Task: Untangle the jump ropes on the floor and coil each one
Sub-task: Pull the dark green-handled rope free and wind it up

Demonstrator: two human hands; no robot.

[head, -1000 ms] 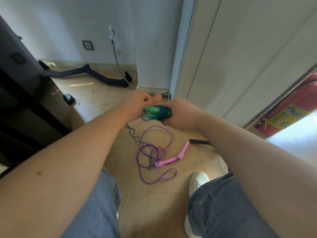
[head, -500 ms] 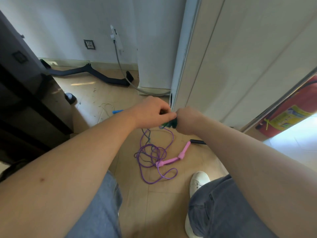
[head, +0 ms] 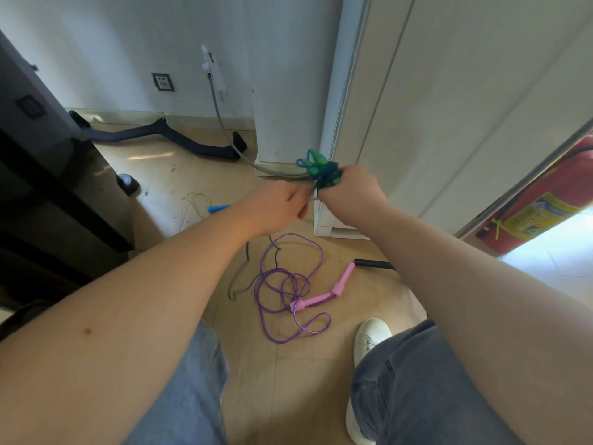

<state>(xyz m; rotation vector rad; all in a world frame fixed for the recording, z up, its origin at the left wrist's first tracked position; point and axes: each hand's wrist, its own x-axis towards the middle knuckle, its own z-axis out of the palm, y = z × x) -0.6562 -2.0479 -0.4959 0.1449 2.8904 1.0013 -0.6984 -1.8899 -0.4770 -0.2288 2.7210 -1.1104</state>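
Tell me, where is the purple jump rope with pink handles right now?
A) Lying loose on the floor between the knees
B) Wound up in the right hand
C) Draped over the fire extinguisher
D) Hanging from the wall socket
A: the purple jump rope sprawls in loose loops on the floor, untouched, while the right hand grips a green rope bundle.

Pale wooden floor, dusty near the back. White wall behind, with a socket low on it and a grey cable hanging down to the floor. Dark cabinet at the left. Pale panelled doors at the right. Red fire extinguisher beside bright daylight on white tiles.
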